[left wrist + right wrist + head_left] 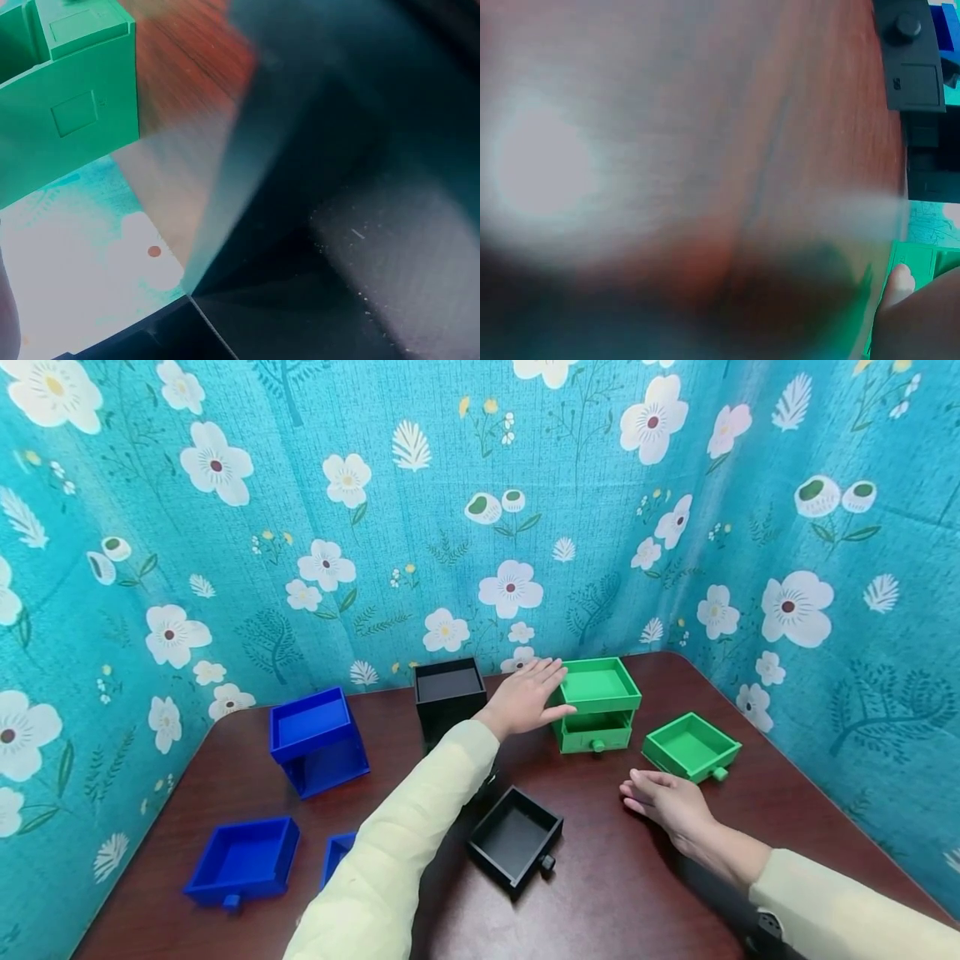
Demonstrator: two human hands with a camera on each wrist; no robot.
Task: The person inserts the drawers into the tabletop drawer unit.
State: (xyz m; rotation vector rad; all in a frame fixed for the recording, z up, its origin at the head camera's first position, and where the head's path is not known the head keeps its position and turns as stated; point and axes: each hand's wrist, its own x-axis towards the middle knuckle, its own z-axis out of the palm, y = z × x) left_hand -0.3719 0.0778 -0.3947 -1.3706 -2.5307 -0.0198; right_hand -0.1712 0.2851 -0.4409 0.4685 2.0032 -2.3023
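Observation:
My left hand [528,697], fingers straight and thumb spread, lies at the left side of the green cabinet [600,703]. That cabinet has a tray-like top, an open upper slot and a lower drawer with a round knob [597,746]. In the left wrist view the green cabinet [82,120] fills the upper left. My right hand [667,806] hovers over the table with loosely bent fingers and nothing in them. Just beyond it sits a loose green drawer [692,746], its knob facing front right.
The black cabinet [450,682] stands behind my left forearm, which partly hides it. A loose black drawer [516,837] lies front centre. Further left are the blue cabinet [318,739], a blue drawer [243,860] and another blue drawer [337,853] partly covered by my sleeve. A flowered curtain [450,527] borders the table.

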